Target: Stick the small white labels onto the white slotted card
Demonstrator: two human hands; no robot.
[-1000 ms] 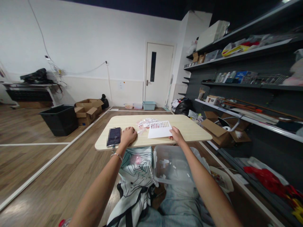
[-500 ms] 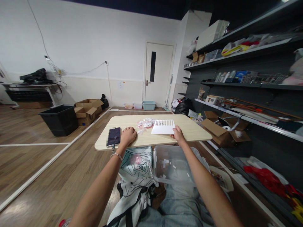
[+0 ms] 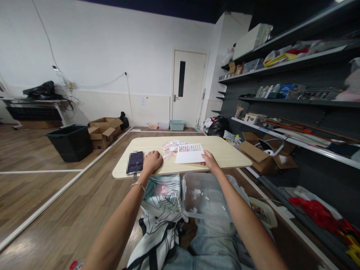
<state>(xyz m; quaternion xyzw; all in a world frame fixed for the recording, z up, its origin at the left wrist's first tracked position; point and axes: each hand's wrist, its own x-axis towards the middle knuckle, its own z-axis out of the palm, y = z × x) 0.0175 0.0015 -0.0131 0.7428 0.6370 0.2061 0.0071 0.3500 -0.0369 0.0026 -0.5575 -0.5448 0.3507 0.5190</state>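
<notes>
Left of the frame's centre, a dark phone [image 3: 135, 162] is lying flat and smooth on the pale, wood-grained surface [image 3: 222, 148]; just beside it, the left hand [image 3: 152, 161] is resting palm down, its fingers curving loosely, and I cannot tell whether its grip is having anything underneath; below, a striped cloth [image 3: 165, 234] is hanging in soft folds. Near the centre, a loose pile of small pieces [image 3: 174, 145], whitish and pinkish, is spreading thinly; at its right, a white card [image 3: 189, 157], stiff-looking, with a row of narrow slots along the far edge, is slanting a little; the right hand [image 3: 209, 159] is holding its right edge, the grip closing with the thumb on top. The step in hand is seeming to be the handling of this card; moving it is probably calling for a light, level hold; below, a clear plastic box [image 3: 209, 216] is showing smooth walls.
</notes>
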